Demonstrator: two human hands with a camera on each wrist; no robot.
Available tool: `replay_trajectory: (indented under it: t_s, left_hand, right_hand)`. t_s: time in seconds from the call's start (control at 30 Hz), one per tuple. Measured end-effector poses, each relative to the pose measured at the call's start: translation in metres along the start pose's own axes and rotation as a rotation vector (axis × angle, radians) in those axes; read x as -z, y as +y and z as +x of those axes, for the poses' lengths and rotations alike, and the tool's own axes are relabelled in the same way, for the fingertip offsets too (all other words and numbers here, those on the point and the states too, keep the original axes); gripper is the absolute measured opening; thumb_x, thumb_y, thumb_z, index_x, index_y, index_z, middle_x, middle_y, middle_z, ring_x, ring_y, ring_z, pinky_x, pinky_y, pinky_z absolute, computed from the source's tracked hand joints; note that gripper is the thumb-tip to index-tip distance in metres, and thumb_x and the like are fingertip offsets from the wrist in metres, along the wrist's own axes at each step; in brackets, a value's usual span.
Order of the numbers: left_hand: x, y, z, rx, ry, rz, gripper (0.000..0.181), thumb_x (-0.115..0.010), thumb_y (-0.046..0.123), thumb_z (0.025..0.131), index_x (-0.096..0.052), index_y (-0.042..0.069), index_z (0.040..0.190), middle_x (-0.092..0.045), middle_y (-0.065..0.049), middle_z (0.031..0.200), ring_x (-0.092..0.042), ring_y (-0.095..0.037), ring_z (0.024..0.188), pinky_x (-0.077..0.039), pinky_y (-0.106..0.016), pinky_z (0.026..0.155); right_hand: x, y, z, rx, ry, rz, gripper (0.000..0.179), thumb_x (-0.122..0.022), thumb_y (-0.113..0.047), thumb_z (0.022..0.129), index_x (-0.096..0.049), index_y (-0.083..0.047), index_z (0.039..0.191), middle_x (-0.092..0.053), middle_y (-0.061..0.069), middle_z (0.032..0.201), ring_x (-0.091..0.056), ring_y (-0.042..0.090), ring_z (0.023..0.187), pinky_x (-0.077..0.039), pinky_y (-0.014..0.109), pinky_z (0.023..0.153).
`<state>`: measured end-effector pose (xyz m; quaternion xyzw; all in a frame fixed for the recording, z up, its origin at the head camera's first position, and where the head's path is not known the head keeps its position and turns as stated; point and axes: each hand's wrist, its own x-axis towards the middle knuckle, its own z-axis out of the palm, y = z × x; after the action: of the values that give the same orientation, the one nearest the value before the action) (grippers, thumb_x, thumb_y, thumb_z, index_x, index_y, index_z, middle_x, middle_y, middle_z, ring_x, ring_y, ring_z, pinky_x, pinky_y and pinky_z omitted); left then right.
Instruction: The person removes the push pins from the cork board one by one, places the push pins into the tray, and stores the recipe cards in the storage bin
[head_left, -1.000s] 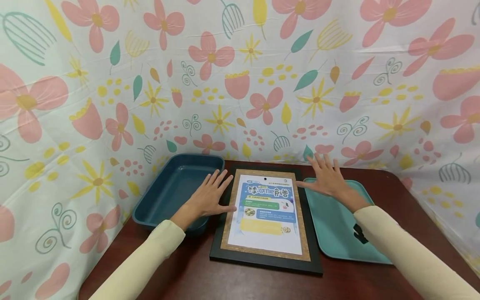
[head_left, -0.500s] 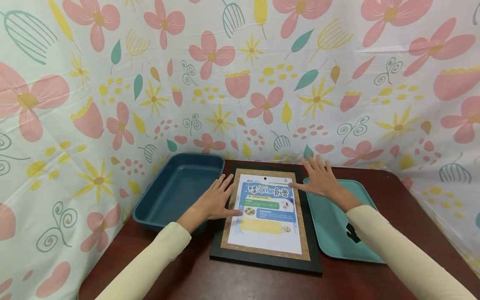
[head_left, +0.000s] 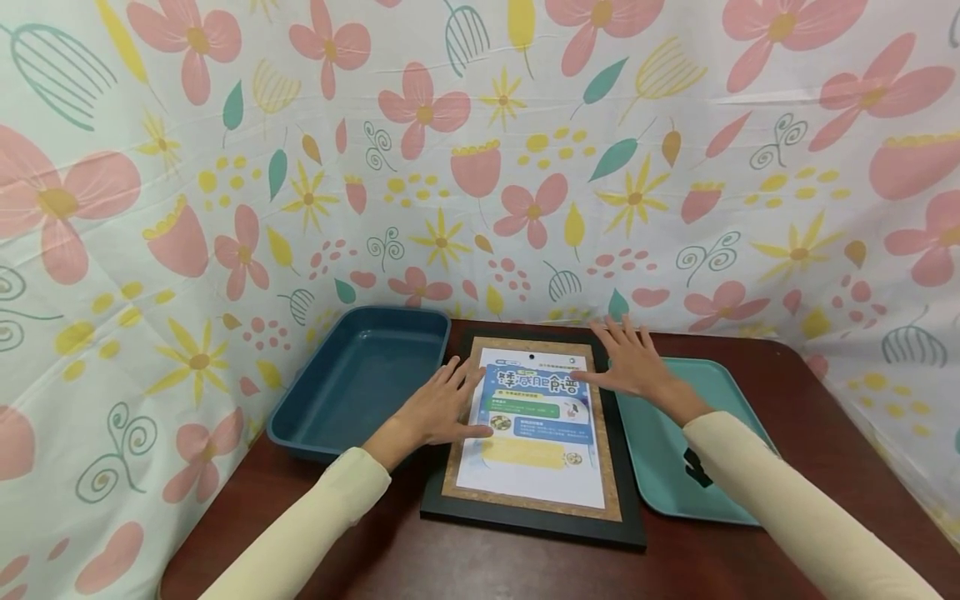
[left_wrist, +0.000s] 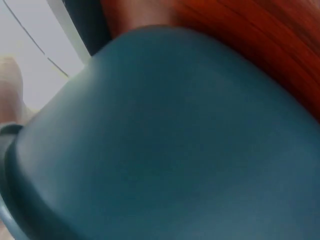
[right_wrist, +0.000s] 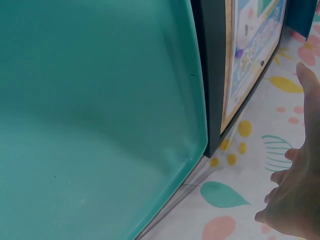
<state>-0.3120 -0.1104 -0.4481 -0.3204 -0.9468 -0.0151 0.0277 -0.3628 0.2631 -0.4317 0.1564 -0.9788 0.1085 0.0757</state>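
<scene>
A printed sheet (head_left: 536, 483) with Chinese text lies on a cork board (head_left: 491, 498) in a black frame (head_left: 525, 533), held by a black pin at its top. My left hand (head_left: 441, 410) is over the frame's left side, fingers spread, the thumb overlapping the sheet. In the left wrist view, a blurred finger (left_wrist: 9, 92) shows at the left edge. My right hand (head_left: 628, 367) spreads its fingers over the frame's upper right corner, thumb reaching over the sheet. The right wrist view shows this hand (right_wrist: 300, 185) with thumb extended. Neither hand holds anything.
A deep blue basin (head_left: 367, 392) stands left of the frame; its outer wall (left_wrist: 165, 140) fills the left wrist view. To the right lies a flat teal tray (head_left: 660, 467). A small black piece (head_left: 696, 468) shows beside the right sleeve. A flowered cloth (head_left: 525, 167) hangs behind the table (head_left: 465, 575).
Both hands have moved inward: the left slightly right and down, the right leftward from the tray side onto the frame's corner. Frame, sheet, basin and tray stay put.
</scene>
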Motion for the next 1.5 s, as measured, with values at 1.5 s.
replay_trajectory:
  t_s: [1.5]
  left_hand:
    - [-0.028, 0.025, 0.009, 0.042, -0.104, -0.066, 0.092, -0.041, 0.068, 0.104, -0.019, 0.004, 0.166, -0.012, -0.022, 0.171, -0.014, -0.044, 0.157, -0.024, -0.05, 0.125]
  right_hand:
    - [-0.039, -0.03, 0.026, 0.02, -0.068, 0.059, 0.108, -0.07, -0.069, 0.088, -0.026, -0.006, 0.165, -0.017, 0.021, 0.171, -0.004, 0.046, 0.158, -0.001, 0.065, 0.124]
